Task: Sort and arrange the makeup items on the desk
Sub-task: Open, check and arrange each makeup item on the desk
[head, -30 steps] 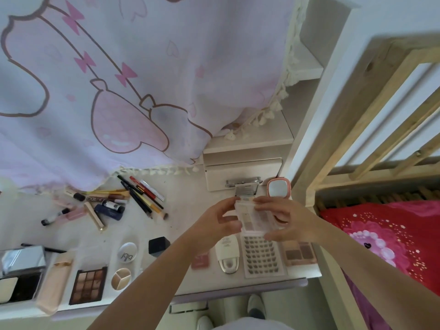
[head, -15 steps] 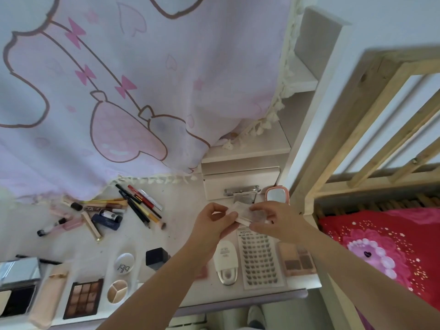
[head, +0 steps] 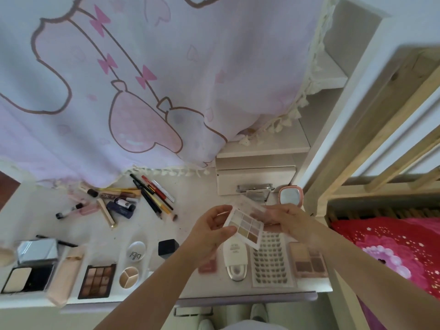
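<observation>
Nearest the wearer, a row of flat items lay along the front edge of the desk (head: 190,291): an open powder compact (head: 26,278), a dark eyeshadow palette (head: 97,281), a round three-part pan (head: 128,277), a white oval case (head: 235,259), a card of false lashes (head: 271,260) and a pink-toned palette (head: 308,260). Their side-by-side spacing suggested sorted stock, set down by type. Above that row, both hands held a small pale palette (head: 245,226) clear of the desk, its clear lid raised and the pans facing the camera, probably so its contents could be checked before placing. The left hand (head: 209,234) pinched the palette's left edge between thumb and curled fingers; the right hand (head: 288,222) gripped the lid and far side, fingers curled over it. The palette hung over the gap between the white oval case and the card of false lashes. Further back, a loose heap of pencils and tubes (head: 133,201) lay at mixed angles, apparently not yet sorted. A small pink mirror (head: 290,196) stood near a white drawer unit (head: 256,179), and a printed curtain (head: 142,91) hung behind.
</observation>
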{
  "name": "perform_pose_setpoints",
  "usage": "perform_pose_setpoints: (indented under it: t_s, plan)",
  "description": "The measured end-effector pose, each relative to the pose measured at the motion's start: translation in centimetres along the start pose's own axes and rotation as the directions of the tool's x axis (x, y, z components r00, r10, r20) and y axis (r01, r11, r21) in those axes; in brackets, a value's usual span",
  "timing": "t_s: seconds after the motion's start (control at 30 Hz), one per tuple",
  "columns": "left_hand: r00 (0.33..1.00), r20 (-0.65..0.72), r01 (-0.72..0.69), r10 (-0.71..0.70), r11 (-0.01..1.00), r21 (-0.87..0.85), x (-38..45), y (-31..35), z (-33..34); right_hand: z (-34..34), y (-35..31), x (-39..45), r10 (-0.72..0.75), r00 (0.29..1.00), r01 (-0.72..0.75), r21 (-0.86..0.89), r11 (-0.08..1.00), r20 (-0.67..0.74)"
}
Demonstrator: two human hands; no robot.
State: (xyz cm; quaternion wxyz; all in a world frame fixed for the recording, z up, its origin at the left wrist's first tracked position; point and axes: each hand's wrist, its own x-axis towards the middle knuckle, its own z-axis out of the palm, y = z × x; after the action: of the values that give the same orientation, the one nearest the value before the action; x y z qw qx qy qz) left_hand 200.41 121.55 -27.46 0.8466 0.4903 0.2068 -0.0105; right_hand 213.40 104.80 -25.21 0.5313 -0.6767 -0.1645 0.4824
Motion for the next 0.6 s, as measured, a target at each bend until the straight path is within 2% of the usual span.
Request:
perform_pose_setpoints:
  t_s: [0.1, 0.23, 0.33, 0.43, 0.5, 0.6]
  plan:
    - [0.995, -0.055, 0.085, -0.085, 0.996, -0.014, 0.1, -1.3, -1.1, -0.2, 0.4, 2.5, 0.11, 0.987, -0.103, 0.07, 0.992, -0.113]
    - [0.979, -0.198, 0.049, -0.052, 0.999, -0.02, 0.8, -3.0, -2.1, -0.1, 1.0, 6.5, 0.239, 0.949, -0.188, 0.24, 0.952, -0.206]
    - [0.948, -0.317, 0.027, -0.036, 0.999, -0.031, 1.8, -3.5, -2.4, 0.9, 1.7, 9.0, 0.242, 0.936, -0.175, 0.261, 0.949, -0.255]
    - [0.929, -0.371, 0.078, -0.014, 0.984, 0.158, 2.8, -3.8, -2.7, 2.2, 2.7, 10.5, 0.196, 0.933, -0.156, 0.151, 0.976, -0.303]
    - [0.93, -0.368, 0.116, 0.009, 0.942, 0.316, 3.5, -3.8, -3.2, 2.7, 3.4, 10.8, 0.154, 0.91, -0.136, 0.072, 0.988, -0.386]
    - [0.933, -0.358, 0.194, -0.022, 0.87, 0.453, 3.3, -4.1, -3.8, 3.1, 4.9, 10.7, 0.206, 0.884, -0.144, 0.174, 0.974, -0.42]
